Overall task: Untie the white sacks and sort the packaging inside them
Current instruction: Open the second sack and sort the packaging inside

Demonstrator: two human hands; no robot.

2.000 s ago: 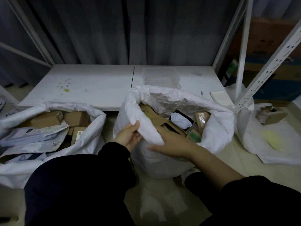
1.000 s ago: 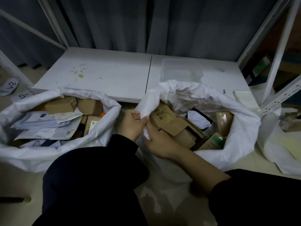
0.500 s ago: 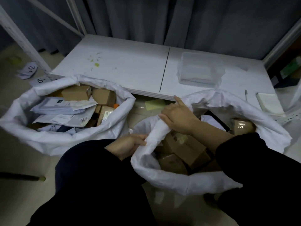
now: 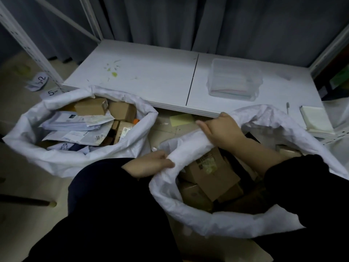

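Right sack point(image 4: 188, 214) sits open on the floor, just in front of the low shelf point(image 4: 151, 78), w/ the left sack point(image 4: 75, 163) beside it, also open. The cloth looks like woven plastic: thin, floppy, a bit slick, so it prob. won't hold a shape unless the rim is rolled. Best grip is the doubled-over rim itself, not the single wall. Cardboard boxes point(image 4: 213, 176) inside look light but stiff-cornered (small ones, likely easy to lift one at a time by the edges). Left hand point(image 4: 151, 163) pinches the rolled rim at its near-left side. Right hand point(image 4: 222, 131) seems to have its fingers curled over the rim farther back, by the shelf edge, though the fingertips are blurred. Vs 2 s ago: both hands were close together at the front rim. Now they're spread apart along it, the rim is folded lower & more of the boxes show.
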